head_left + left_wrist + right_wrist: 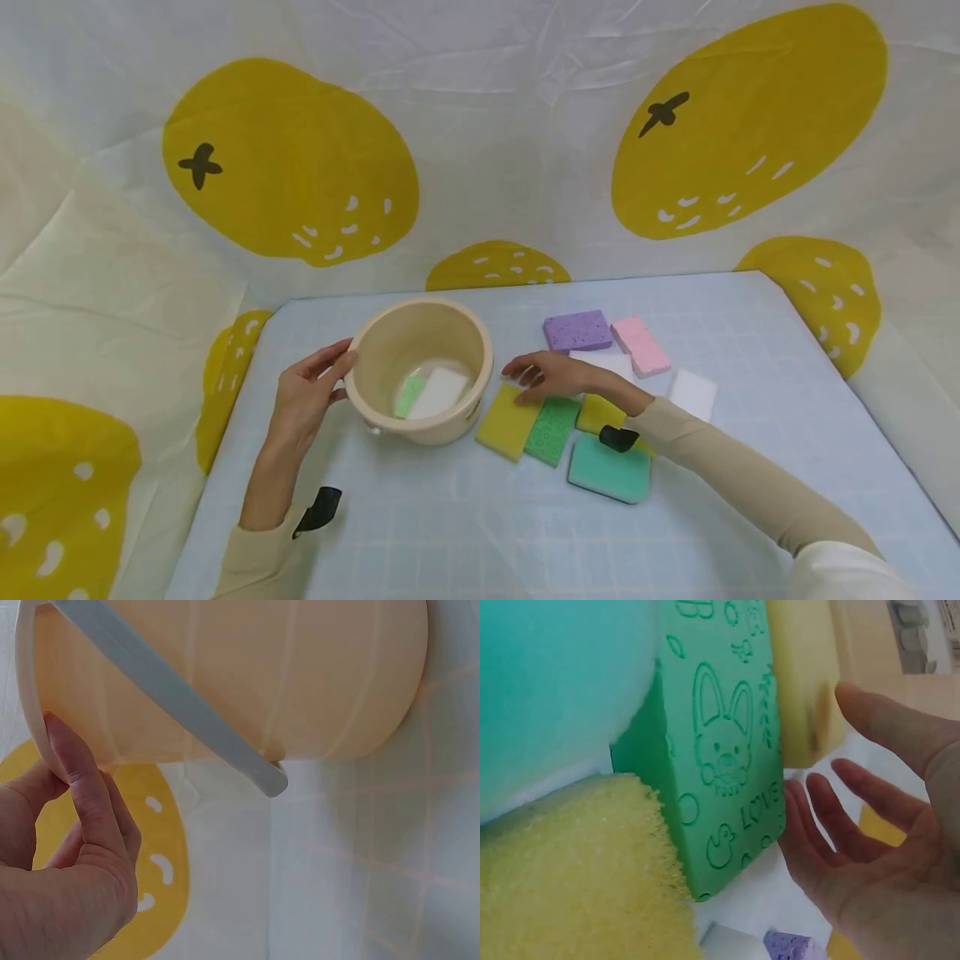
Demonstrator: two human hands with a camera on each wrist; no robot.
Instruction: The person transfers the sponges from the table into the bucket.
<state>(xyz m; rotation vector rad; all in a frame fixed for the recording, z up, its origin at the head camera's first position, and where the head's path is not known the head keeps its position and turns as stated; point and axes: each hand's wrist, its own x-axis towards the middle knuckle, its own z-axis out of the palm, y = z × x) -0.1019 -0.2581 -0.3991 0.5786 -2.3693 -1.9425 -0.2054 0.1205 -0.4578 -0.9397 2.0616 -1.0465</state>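
My left hand (pixel 303 400) pinches the rim of a beige bucket (pixel 442 431) at its left side. In the left wrist view the fingers bend over the bucket's lip, near its grey handle (pixel 172 690). Inside the bucket lie a white sponge (pixel 440 392) and a light green one. My right hand (pixel 551 375) hovers at the far end of a flat yellow sponge (pixel 506 425), thumb and fingers spread apart. Beside that sponge is a green sponge (pixel 724 750) with an embossed rabbit and lettering. Whether the right thumb touches the yellow sponge, I cannot tell.
To the right lie a teal sponge (pixel 611 468), a rough yellow sponge (pixel 577 870) partly under my right wrist, a purple sponge (pixel 577 331), a pink sponge (pixel 641 346) and two white sponges. A lemon-print cloth (pixel 510 167) rises behind the pale blue table (pixel 420 533).
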